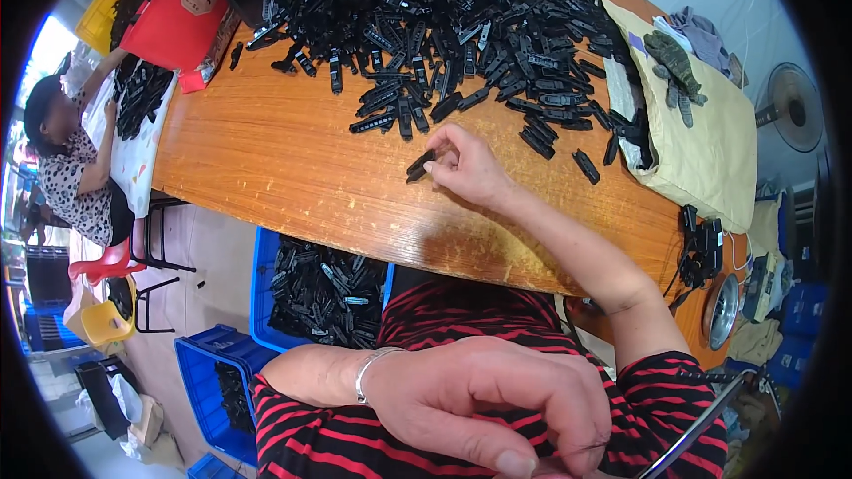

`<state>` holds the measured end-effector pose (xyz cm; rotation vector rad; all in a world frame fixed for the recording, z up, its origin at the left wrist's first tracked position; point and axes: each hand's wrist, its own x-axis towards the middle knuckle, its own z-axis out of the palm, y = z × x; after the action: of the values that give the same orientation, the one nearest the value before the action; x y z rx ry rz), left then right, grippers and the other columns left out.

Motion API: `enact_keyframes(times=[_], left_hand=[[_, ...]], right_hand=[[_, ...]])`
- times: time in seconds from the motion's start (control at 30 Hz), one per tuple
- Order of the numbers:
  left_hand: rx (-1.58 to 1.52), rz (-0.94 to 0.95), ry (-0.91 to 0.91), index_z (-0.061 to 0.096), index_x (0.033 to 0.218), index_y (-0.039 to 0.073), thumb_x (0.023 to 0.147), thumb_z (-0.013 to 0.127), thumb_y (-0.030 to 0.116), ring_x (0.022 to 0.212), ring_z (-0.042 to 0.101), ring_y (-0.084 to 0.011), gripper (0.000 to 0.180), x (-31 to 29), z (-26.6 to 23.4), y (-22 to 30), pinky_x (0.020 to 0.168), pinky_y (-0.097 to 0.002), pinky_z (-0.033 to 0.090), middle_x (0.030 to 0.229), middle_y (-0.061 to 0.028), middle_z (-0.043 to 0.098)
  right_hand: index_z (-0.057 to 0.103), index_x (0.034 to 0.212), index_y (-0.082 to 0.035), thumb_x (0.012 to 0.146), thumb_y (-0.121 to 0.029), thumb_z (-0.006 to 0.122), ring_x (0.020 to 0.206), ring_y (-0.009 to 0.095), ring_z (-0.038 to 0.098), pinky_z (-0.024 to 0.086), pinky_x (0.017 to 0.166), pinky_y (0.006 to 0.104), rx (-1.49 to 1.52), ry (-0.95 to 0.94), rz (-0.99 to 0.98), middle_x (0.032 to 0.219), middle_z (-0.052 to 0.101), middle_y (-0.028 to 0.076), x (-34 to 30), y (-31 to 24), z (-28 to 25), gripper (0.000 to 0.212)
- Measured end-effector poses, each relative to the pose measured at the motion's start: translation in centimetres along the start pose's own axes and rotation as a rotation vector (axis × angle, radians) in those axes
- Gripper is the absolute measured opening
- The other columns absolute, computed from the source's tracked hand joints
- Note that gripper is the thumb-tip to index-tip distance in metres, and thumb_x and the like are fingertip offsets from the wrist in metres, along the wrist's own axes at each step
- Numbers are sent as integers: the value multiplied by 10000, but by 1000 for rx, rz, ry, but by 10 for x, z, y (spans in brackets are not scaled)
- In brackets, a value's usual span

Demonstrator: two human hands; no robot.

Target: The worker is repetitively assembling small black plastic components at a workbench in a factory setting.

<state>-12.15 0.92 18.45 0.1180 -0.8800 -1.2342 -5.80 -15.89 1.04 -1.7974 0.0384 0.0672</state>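
My right hand is over the wooden table, thumb and fingers pinched on a small black plastic part. That part is held just in front of a large heap of similar black parts. My left hand, with a silver bracelet at the wrist, is raised close in front of my striped shirt. Its fingers are curled and the tips drop toward the lower edge; what they hold, if anything, is hidden. A thin metal rod slants up to the right of it.
A blue crate of black parts stands below the table's front edge, another blue crate beside it. At right lie a cream sack, a dark glove and black adapters. A co-worker sits far left, near a red bag.
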Motion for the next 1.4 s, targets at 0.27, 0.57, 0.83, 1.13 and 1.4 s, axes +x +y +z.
enact_keyframes(times=[0.27,0.57,0.83,1.13,1.4], left_hand=[[155,123,64,603,878,25,956,589,209,878,589,-225,201,-11,-1,-14,815,-347,457,895,-73,608],[-286,-246,249,595,958,-53,965,561,119,862,552,-229,175,2,17,-4,779,-346,434,954,-143,609],[-265,206,349,620,991,-54,954,585,115,897,580,-270,176,-23,7,-27,814,-355,460,1002,-163,611],[2210,-124,1084,658,932,40,775,684,98,959,573,-324,169,-76,-188,49,825,-420,479,972,-127,603],[2478,-374,1000,661,877,48,733,732,85,886,589,-320,165,-86,-236,47,779,-407,503,900,-129,592]], right_hand=[[580,915,-59,783,-26,636,712,220,640,499,604,319,-571,104,-400,814,601,65,-7,20,3,147],[593,908,-68,789,-52,629,784,288,636,517,649,374,-652,126,-399,929,612,74,-11,26,9,125],[598,912,-80,800,-64,629,789,288,632,516,647,377,-635,111,-409,941,610,69,-11,24,16,116],[631,972,-91,812,-105,634,820,291,640,537,673,382,-692,60,-419,999,619,62,-9,22,25,161],[624,948,-74,818,-103,631,831,314,637,525,694,388,-637,136,-384,973,627,91,-17,11,12,134]])
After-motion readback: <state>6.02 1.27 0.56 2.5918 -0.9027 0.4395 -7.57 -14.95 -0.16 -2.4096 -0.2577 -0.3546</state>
